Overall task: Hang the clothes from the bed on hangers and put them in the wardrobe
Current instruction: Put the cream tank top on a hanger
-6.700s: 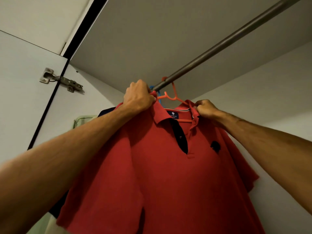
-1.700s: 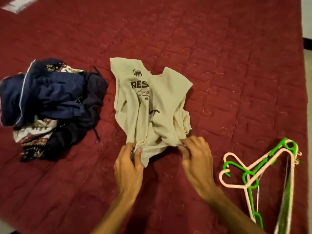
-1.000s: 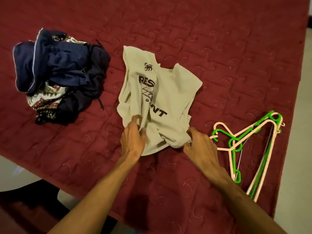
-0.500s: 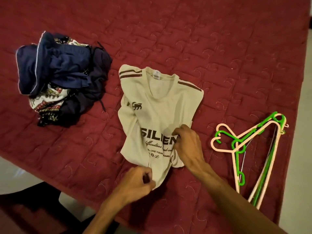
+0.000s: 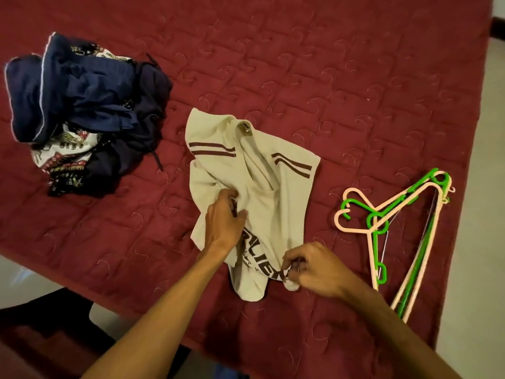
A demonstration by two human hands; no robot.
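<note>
Right hand (image 5: 314,265) is nearest: fingers pinched shut on the bottom hem of the cream T-shirt (image 5: 254,170), right by the dark printed lettering. Left hand (image 5: 222,224) sits a bit farther up, closed on a bunch of cloth at the shirt's left-middle. Both hands are gripping fabric, nothing else. The shirt lies crumpled on the maroon quilted bedspread (image 5: 355,77), collar and neck label pointing away, brown double stripes showing on each shoulder.

Step in hand, as I read it: straightening the shirt so a hanger can go in. To do it well, pull the hem flat toward the bed edge, shake out the twist through the middle, and open the hem or neck before reaching for a hanger. The pink and green plastic hangers (image 5: 390,222) lie tangled just to the right of the shirt, so one will need separating from the rest.

Farther off to the left, a pile of navy and patterned clothes (image 5: 82,113) waits, well apart from the shirt.

Versus half a second ago: the shirt then lay flatter with the neck open and square; now it is more bunched and twisted. The left hand has moved up from the hem to mid-shirt, and the right hand has dropped from the print down to the hem. Pile and hangers unchanged.
</note>
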